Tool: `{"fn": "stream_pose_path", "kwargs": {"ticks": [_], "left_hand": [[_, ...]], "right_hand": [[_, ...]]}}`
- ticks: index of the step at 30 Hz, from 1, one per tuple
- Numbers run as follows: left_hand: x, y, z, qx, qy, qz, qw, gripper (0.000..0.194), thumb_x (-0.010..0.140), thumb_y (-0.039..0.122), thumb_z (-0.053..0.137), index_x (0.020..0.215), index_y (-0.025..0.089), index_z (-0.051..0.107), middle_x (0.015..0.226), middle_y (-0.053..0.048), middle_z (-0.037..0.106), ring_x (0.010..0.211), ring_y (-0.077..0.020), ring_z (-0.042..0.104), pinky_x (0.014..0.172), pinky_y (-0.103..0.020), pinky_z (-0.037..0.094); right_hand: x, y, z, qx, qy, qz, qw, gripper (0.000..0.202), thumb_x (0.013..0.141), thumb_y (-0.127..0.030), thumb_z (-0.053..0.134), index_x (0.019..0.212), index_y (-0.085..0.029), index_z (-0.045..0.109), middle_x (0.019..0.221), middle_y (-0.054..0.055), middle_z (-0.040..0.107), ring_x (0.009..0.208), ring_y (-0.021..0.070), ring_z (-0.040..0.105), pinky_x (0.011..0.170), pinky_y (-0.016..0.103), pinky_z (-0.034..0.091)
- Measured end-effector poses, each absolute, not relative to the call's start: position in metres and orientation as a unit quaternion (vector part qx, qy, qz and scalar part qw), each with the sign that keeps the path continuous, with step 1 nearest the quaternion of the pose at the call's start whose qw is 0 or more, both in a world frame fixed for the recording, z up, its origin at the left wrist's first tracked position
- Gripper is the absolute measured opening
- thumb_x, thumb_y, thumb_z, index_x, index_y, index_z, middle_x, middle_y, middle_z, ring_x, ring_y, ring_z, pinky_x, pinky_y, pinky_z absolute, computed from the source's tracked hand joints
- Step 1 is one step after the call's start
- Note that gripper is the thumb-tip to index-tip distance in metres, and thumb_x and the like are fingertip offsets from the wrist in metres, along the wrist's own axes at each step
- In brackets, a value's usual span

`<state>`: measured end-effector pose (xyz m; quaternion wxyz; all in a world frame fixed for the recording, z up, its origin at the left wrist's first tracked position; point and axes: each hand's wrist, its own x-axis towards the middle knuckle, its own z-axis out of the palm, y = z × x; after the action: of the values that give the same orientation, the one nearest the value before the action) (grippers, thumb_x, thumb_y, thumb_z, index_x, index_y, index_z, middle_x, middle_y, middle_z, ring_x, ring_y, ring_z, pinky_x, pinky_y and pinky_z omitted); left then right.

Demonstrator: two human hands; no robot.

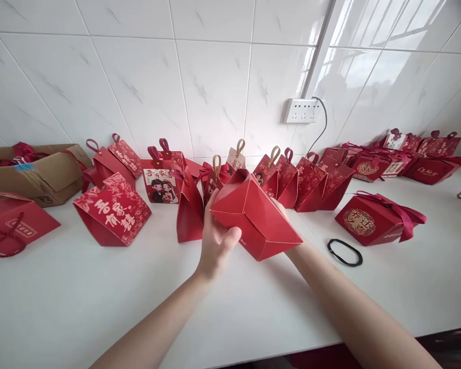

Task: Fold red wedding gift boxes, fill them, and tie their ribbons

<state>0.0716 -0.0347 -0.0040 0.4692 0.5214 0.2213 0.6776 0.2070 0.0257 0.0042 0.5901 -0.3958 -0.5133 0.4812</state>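
A red paper gift box (253,215) is held up above the white table, tilted so its folded panels face me. My left hand (218,241) grips its left side, thumb pressed on the near face and fingers behind. My right hand (282,207) is at the box's far right side, mostly hidden behind it; its forearm comes in from the lower right. Just left of the held box stands another red gift box (189,210). Behind it are a small box with a beige loop handle (217,182) and a row of red patterned boxes (307,182).
A red box with white characters (113,212) and a cardboard carton (57,177) are on the left. To the right lie a black hair tie (344,252) and a ribboned red box (372,218). A power strip (301,110) hangs on the tiled wall.
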Motion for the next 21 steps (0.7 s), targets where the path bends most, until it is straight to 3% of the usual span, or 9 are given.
{"fn": "stream_pose_path", "kwargs": {"ticks": [4, 7, 10, 14, 21], "left_hand": [[0.069, -0.034, -0.002, 0.518, 0.284, 0.664, 0.459, 0.037, 0.084, 0.040, 0.056, 0.117, 0.025, 0.052, 0.118, -0.006, 0.058, 0.112, -0.0231, 0.054, 0.098, -0.037, 0.045], [0.068, -0.036, -0.004, 0.545, 0.298, 0.642, 0.449, 0.034, 0.082, 0.043, 0.059, 0.107, 0.021, 0.058, 0.104, -0.007, 0.063, 0.103, -0.0236, 0.059, 0.091, -0.038, 0.048], [0.070, -0.037, -0.007, 0.584, 0.291, 0.606, 0.455, 0.039, 0.067, 0.036, 0.076, 0.098, 0.019, 0.060, 0.090, -0.006, 0.065, 0.095, -0.0249, 0.062, 0.085, -0.038, 0.050], [0.072, -0.034, -0.009, 0.613, 0.284, 0.580, 0.455, 0.044, 0.062, 0.030, 0.080, 0.101, 0.021, 0.062, 0.102, -0.008, 0.066, 0.107, -0.0297, 0.058, 0.091, -0.043, 0.049], [0.076, -0.028, 0.001, 0.557, 0.252, 0.613, 0.501, 0.060, 0.062, 0.036, 0.080, 0.117, 0.026, 0.056, 0.122, -0.008, 0.058, 0.117, -0.0308, 0.052, 0.092, -0.045, 0.051]], "right_hand": [[0.199, 0.018, 0.011, -0.344, -0.485, 0.577, 0.559, 0.034, 0.082, -0.051, 0.045, 0.066, -0.021, 0.048, 0.059, 0.000, 0.058, 0.052, 0.0149, 0.053, 0.053, 0.029, 0.048], [0.197, 0.013, 0.015, -0.281, -0.439, 0.636, 0.569, 0.030, 0.085, -0.047, 0.046, 0.072, -0.022, 0.052, 0.060, -0.003, 0.058, 0.053, 0.0134, 0.053, 0.057, 0.028, 0.048], [0.199, 0.010, 0.018, -0.280, -0.432, 0.642, 0.569, 0.032, 0.085, -0.052, 0.044, 0.082, -0.023, 0.056, 0.066, -0.001, 0.062, 0.058, 0.0163, 0.058, 0.060, 0.030, 0.050], [0.205, 0.011, 0.020, -0.321, -0.470, 0.583, 0.580, 0.043, 0.082, -0.061, 0.041, 0.099, -0.024, 0.056, 0.083, 0.003, 0.068, 0.073, 0.0230, 0.065, 0.065, 0.037, 0.052], [0.213, 0.014, 0.020, -0.301, -0.525, 0.529, 0.595, 0.056, 0.069, -0.058, 0.051, 0.112, -0.022, 0.053, 0.105, 0.008, 0.066, 0.093, 0.0295, 0.064, 0.073, 0.041, 0.053]]}}
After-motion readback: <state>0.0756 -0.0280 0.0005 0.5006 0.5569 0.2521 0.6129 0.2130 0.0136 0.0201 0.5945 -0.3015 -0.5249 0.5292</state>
